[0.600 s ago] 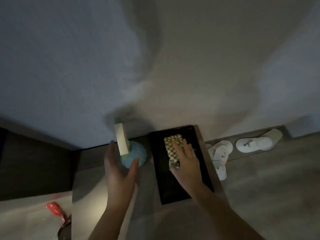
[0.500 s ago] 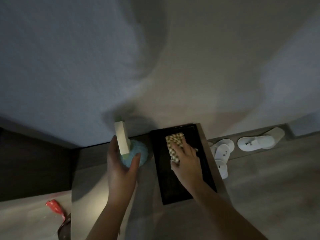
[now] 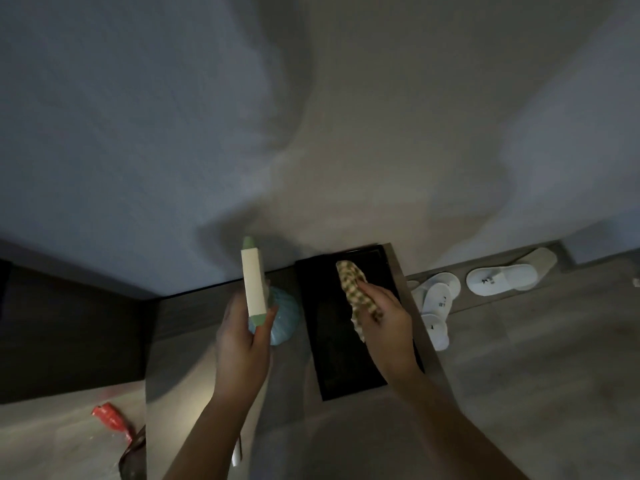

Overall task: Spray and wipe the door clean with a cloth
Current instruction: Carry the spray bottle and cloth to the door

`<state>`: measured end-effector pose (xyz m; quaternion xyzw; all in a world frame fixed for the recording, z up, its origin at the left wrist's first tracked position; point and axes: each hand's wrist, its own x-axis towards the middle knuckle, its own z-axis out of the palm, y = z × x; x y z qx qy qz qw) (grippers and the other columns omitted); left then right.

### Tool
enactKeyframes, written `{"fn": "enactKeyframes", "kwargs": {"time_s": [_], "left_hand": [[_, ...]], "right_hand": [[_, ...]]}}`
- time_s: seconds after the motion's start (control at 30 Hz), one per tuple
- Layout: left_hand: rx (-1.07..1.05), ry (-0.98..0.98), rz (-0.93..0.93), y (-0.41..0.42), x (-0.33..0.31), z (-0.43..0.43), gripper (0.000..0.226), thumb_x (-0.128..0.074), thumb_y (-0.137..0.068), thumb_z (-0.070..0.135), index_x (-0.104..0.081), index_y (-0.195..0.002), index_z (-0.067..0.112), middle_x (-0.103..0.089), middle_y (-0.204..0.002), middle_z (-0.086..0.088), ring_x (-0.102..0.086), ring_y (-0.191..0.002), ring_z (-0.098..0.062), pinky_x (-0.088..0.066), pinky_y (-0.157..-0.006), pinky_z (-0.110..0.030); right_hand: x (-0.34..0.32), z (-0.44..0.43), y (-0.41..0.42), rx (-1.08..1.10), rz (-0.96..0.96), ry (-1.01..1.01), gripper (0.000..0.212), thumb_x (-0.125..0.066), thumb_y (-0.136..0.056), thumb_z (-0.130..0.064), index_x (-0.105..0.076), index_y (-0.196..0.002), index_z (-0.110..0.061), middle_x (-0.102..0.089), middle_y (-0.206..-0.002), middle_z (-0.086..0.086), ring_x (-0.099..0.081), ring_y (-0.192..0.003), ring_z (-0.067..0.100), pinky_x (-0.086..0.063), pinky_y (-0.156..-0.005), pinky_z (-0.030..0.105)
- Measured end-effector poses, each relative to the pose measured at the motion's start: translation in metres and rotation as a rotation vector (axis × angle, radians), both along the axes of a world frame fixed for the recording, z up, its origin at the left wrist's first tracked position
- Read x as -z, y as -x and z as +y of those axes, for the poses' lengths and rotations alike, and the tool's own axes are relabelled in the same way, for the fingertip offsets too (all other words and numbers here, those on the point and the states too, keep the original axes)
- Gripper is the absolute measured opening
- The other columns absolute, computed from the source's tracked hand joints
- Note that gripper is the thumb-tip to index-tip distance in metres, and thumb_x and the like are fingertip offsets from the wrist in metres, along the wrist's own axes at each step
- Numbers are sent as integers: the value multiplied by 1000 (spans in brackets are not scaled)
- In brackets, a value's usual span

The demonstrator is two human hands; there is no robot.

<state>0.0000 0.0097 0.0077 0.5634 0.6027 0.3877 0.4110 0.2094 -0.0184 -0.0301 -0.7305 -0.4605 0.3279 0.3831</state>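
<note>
Looking down along two bare forearms, we find the left hand (image 3: 242, 344) grasping a slim white spray bottle (image 3: 254, 282) by its lower end. Fingers and thumb are curled round it, and its pale green tip points up and away from us. The bottle stands nearly upright, in front of a ribbed teal ornament (image 3: 285, 313) that sits on the grey tabletop (image 3: 194, 372), close to the far edge.

The right hand (image 3: 384, 317) is clenched on a checked cloth (image 3: 353, 282) in green and cream. One bunched end sticks out past the fingers toward the wall, and a shorter end hangs below the palm. Hand and cloth are over a black tray (image 3: 332, 368) that lies lengthwise on the right part of the tabletop; we cannot tell whether the cloth touches it.

Ahead rises a broad pale surface (image 3: 346, 133) crossed by soft shadows. In this dim light we cannot say whether it is door or wall.

On the floor (image 3: 536, 375) to the right, just beside the tabletop's edge, several white slippers (image 3: 438, 296) lie bunched together, with another white pair (image 3: 498, 277) a little farther right along the base of the pale surface. At lower left a small red object (image 3: 110, 415) lies on the floor, too blurred for us to name.
</note>
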Motion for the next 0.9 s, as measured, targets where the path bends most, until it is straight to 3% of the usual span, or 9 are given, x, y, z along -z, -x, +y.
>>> {"fn": "enactKeyframes", "kwargs": {"time_s": [0.13, 0.2, 0.27, 0.33, 0.47, 0.57, 0.63, 0.8, 0.9], "left_hand": [[30, 6, -49, -3, -52, -22, 14, -62, -89, 33, -58, -99, 41, -65, -90, 11, -63, -87, -5, -51, -73, -20], [62, -13, -33, -6, -81, -37, 27, -62, -84, 29, -59, -97, 53, -66, -94, 17, -63, -89, -1, -50, -74, -15], [89, -16, -42, -11, -108, -54, 37, -64, -78, 27, -61, -100, 57, -66, -101, 21, -63, -95, 3, -49, -79, -12], [121, -17, -32, -18, -131, -71, 39, -69, -76, 21, -65, -101, 50, -66, -103, 25, -62, -97, 5, -48, -81, -9], [178, 17, 6, -38, -166, -107, 43, -74, -77, 1, -64, -99, 36, -68, -97, 24, -61, -94, 7, -44, -78, -4], [258, 69, -3, -58, -187, -140, 39, -73, -79, 2, -65, -109, 24, -67, -101, 22, -61, -95, 7, -47, -79, -9], [322, 76, 14, -75, -199, -163, 37, -73, -79, 4, -64, -109, 22, -66, -97, 24, -62, -93, 1, -46, -76, -16], [456, 185, 49, -125, -204, -217, 35, -76, -77, 7, -67, -110, 16, -70, -104, 0, -64, -99, -18, -50, -87, -36], [509, 184, 64, -166, -212, -250, 33, -77, -77, 8, -69, -109, 7, -71, -96, -4, -66, -91, -18, -51, -77, -29]], "right_hand": [[-54, -35, -16, 81, 112, 71, 35, -58, -94, -16, -60, -128, -23, -67, -114, -7, -62, -105, 4, -53, -90, 27], [-87, -59, -26, 149, 159, 92, 29, -57, -94, -14, -62, -121, -23, -68, -104, -6, -64, -92, 1, -52, -78, 13], [-119, -85, -37, 209, 107, 82, 29, -58, -93, -8, -62, -120, -18, -64, -104, -6, -60, -92, 3, -44, -74, 5], [-147, -115, -53, 270, 71, 89, 29, -59, -92, -9, -62, -120, -17, -59, -106, -6, -58, -99, 9, -42, -79, 8], [-195, -178, -82, 394, 101, 114, 27, -59, -91, -15, -63, -116, -21, -60, -108, 0, -61, -96, 14, -51, -83, 30], [-228, -228, -101, 514, 172, 77, 26, -57, -91, -9, -62, -114, -21, -65, -102, 0, -62, -89, 11, -49, -70, 22], [-245, -262, -114, 585, 182, 46, 26, -57, -91, -7, -62, -112, -22, -67, -98, -3, -63, -87, 9, -49, -69, 22], [-258, -352, -151, 733, 233, 30, 20, -58, -91, -8, -64, -104, -22, -68, -89, -6, -63, -82, 9, -46, -63, 21], [-259, -403, -183, 781, 268, 39, 16, -59, -91, -9, -65, -100, -21, -69, -87, -4, -64, -84, 12, -47, -64, 23]]}}
